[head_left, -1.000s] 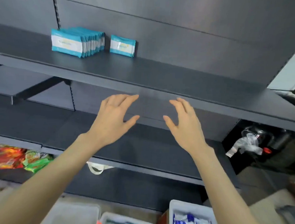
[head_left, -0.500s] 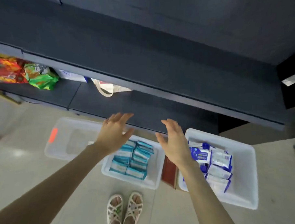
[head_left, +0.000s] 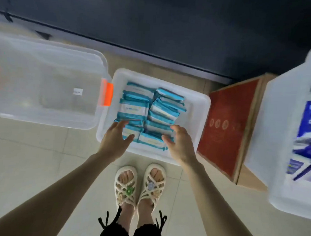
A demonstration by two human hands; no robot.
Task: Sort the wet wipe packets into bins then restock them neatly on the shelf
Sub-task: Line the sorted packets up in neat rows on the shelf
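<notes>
On the floor (head_left: 33, 157) before the dark shelf (head_left: 172, 29), a white bin (head_left: 204, 104) holds stacked teal wipe packets (head_left: 133, 108). Left hand (head_left: 114, 137) and right hand (head_left: 181, 142) hover over its near end, each grip spread wide, holding nothing, fingertips at the nearest packets.

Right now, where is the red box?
In the head view the red box lies on the floor right of centre, between the white bin of teal packets and the white bin of blue packets.
</notes>
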